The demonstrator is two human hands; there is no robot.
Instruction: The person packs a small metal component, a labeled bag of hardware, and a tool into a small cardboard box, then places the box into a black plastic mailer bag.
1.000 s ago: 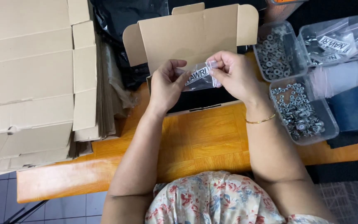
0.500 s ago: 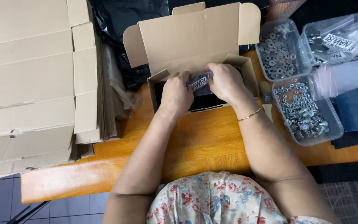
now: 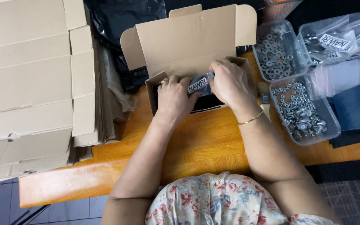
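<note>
An open cardboard box (image 3: 188,39) with its lid flipped back stands on the orange wooden table (image 3: 196,143). Both hands reach into it. My left hand (image 3: 173,98) and my right hand (image 3: 230,83) grip the two ends of a small clear plastic bag (image 3: 200,84) with a printed white label, holding it low over the box's dark inside. What the bag contains is hard to make out.
Flat cardboard box blanks (image 3: 30,83) are stacked at the left. At the right stand clear plastic tubs of metal washers (image 3: 276,52) and nuts (image 3: 301,110), another tub holding labelled bags (image 3: 338,37), and a dark blue cloth (image 3: 353,108). Black plastic (image 3: 121,16) lies behind the box.
Both hands have lowered the small bag from chest height above the box down into the box, moving forward and slightly left.
</note>
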